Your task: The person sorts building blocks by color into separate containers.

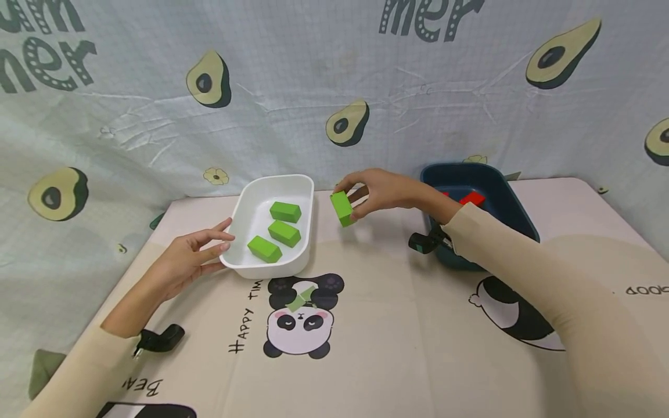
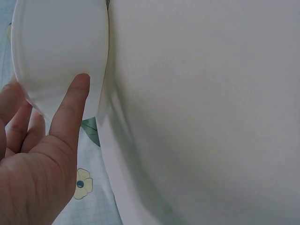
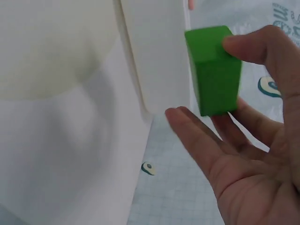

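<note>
In the head view my right hand pinches a green block between thumb and fingertips, held tilted just right of a white container. Seen from the right wrist, the thumb presses one face of the block and fingers support the other side. Three more green blocks, including one at the back, lie inside the white container. My left hand touches that container's left side, fingers extended at the rim. From the left wrist, one digit rests along the white outer wall.
A dark blue container stands at the right under my right forearm, with red pieces inside. The pale tablecloth has panda prints. Behind the table hangs a cloth with avocado prints.
</note>
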The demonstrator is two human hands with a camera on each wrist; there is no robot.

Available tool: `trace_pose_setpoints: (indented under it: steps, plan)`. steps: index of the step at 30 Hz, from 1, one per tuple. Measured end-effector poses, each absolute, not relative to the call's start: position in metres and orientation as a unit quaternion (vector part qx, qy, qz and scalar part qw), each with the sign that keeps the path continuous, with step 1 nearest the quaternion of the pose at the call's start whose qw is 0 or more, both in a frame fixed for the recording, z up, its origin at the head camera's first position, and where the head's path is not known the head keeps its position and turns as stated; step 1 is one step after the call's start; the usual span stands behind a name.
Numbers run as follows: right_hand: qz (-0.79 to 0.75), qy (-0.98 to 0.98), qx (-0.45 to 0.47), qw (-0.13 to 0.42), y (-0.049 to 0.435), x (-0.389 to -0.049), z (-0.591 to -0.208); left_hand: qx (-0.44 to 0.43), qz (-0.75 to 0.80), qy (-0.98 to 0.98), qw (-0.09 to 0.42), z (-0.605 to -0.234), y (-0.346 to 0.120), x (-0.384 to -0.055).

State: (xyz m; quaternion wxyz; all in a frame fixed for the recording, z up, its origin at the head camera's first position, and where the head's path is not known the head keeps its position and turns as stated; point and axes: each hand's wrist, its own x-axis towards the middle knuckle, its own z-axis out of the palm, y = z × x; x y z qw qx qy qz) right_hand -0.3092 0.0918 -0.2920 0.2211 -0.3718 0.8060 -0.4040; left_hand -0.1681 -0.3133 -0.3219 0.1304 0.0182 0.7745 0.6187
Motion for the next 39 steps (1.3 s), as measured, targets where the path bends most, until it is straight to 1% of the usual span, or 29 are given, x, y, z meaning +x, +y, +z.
trace_pose_setpoints:
  steps: [6,17,21,27,33,39]
  plan:
    - [-0.466,0.781,-0.368,0.195,0.092,-0.298,-0.295,0.015,0.615,0.777,0.131,-0.324,-0.314,-0.168]
    - [-0.534,0.729,-0.377,0.203,0.092,-0.289,-0.298,0.013,0.617,0.776,0.131,-0.325,-0.314,-0.167]
    - [-0.548,0.726,-0.364,0.200,0.092,-0.287,-0.298,0.014,0.618,0.775,0.131,-0.323,-0.313,-0.168]
    - [-0.544,0.736,-0.363,0.175,0.092,-0.286,-0.295,0.013,0.615,0.778,0.129,-0.323,-0.312,-0.168]
    - [-0.561,0.719,-0.368,0.183,0.090,-0.285,-0.292,0.010,0.614,0.779,0.130,-0.322,-0.312,-0.169]
    - [-0.554,0.723,-0.372,0.177,0.088,-0.282,-0.290,0.009,0.609,0.782,0.131,-0.322,-0.313,-0.169]
